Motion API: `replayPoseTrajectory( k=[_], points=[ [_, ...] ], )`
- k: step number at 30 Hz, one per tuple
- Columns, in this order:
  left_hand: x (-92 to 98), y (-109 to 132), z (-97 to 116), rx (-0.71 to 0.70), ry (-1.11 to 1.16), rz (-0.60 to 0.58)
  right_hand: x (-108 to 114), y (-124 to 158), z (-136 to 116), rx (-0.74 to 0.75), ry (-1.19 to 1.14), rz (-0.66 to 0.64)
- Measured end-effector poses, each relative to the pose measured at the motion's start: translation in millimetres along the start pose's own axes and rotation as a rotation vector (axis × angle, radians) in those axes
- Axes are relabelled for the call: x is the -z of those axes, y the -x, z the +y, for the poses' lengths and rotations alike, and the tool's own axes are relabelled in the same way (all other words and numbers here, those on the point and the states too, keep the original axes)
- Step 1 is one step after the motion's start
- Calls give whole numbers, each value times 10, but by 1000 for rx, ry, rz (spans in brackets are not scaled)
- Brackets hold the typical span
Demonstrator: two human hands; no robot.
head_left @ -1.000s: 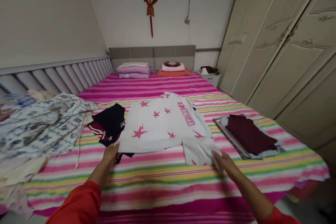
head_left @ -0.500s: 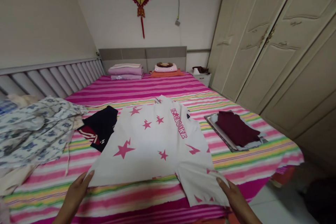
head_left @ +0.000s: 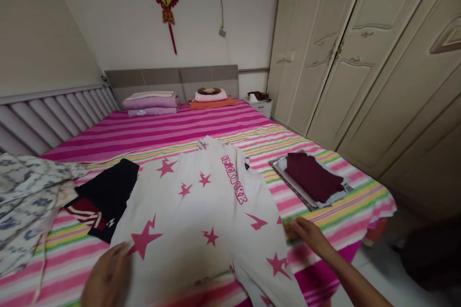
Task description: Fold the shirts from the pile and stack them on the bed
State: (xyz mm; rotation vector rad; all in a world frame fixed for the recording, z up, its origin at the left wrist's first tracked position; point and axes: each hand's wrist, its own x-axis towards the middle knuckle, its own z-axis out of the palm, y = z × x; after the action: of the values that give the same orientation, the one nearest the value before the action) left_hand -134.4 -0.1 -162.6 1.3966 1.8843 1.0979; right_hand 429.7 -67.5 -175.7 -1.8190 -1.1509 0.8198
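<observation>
A white shirt (head_left: 190,216) with pink stars and pink lettering lies spread on the striped bed, its collar pointing toward the headboard. At its left edge, my left hand (head_left: 106,276) rests over the side of the cloth, open, with fingers extended and slightly blurred. My right hand (head_left: 309,235) hovers beside the shirt's right edge, its fingers loosely apart and holding nothing. The sleeve (head_left: 275,268) on that side stretches down toward me. The shirt's bottom left corner is hidden by my left hand.
A dark navy garment (head_left: 111,192) with a red part lies left of the shirt, near a rumpled floral cloth (head_left: 25,201). A folded stack topped by a maroon garment (head_left: 313,177) sits on the right. Folded bedding (head_left: 151,100) lies by the headboard; a wardrobe (head_left: 324,57) stands at right.
My right hand has let go of the sleeve, which now lies extended, and has moved up. My left hand has shifted from the hem corner up the shirt's side. The view has swung right.
</observation>
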Motion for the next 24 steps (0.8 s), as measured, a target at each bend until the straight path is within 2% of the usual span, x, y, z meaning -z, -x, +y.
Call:
replayPoseTrajectory(
  k=[1, 2, 4, 6, 9, 13, 17, 19, 21, 23, 24],
  points=[
    [-220, -3, 216, -97, 10, 22, -27, -226, -106, 26, 63, 96],
    [-448, -5, 403, -148, 38, -18, -76, -444, -207, 35, 122, 172],
    [-886, -14, 658, -215, 79, -116, -224, -842, -378, 25, 203, 245],
    [-1238, -38, 752, -281, 11, -183, -402, -1173, -501, 3, 243, 271],
    [-1554, -98, 704, -372, -236, -182, -605, -1516, -602, -48, 292, 286],
    [-1697, -168, 545, -422, -519, -143, -586, -1617, -567, -130, 357, 294],
    [-1737, -190, 389, -504, -684, -92, -384, -1403, -405, -208, 457, 385],
    [-1758, -190, 330, -554, -736, -54, -358, -1296, -386, -214, 504, 413],
    [-1779, -189, 288, -590, -764, -16, -459, -1228, -465, -132, 542, 467],
    [-1797, -190, 256, -621, -775, 7, -723, -1158, -638, 83, 557, 473],
    [-1803, -192, 241, -632, -777, 15, -916, -1105, -745, 230, 556, 426]
  ],
)
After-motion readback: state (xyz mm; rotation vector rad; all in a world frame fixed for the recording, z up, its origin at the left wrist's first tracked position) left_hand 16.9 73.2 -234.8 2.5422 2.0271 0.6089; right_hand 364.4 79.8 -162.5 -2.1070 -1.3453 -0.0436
